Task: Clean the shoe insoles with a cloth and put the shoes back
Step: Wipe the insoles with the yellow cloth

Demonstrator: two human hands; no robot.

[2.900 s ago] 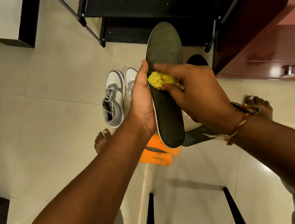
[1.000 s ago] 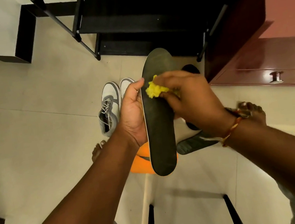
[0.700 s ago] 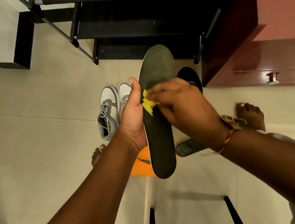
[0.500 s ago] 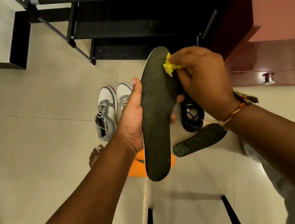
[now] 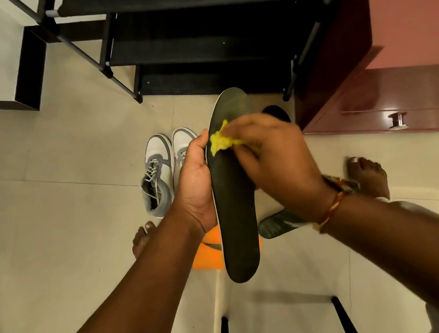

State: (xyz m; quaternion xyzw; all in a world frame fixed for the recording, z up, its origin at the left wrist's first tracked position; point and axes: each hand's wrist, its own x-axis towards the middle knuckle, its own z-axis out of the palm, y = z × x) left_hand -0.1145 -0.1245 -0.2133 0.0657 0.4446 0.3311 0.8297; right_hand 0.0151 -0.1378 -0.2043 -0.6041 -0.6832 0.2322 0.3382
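A long dark insole (image 5: 235, 220) stands upright in front of me, toe end up. My left hand (image 5: 195, 186) grips its left edge, thumb along the rim. My right hand (image 5: 273, 158) pinches a small yellow cloth (image 5: 220, 141) and presses it on the insole's upper half; the hand is blurred. On the floor behind stand two white and grey sneakers (image 5: 157, 175). A second dark insole (image 5: 280, 224) lies flat under my right wrist. Orange insoles (image 5: 206, 254) lie below my left hand, partly hidden.
A black shoe rack (image 5: 195, 42) stands ahead on the tiled floor. A red-brown cabinet (image 5: 390, 102) with metal knobs is at the right. A dark shoe (image 5: 275, 112) peeks out behind my right hand. My bare feet (image 5: 368, 176) flank the insoles. Black chair legs (image 5: 344, 321) are below.
My right hand has dragged the yellow cloth down from the insole's toe end to its upper middle. My left hand keeps the same hold on the insole.
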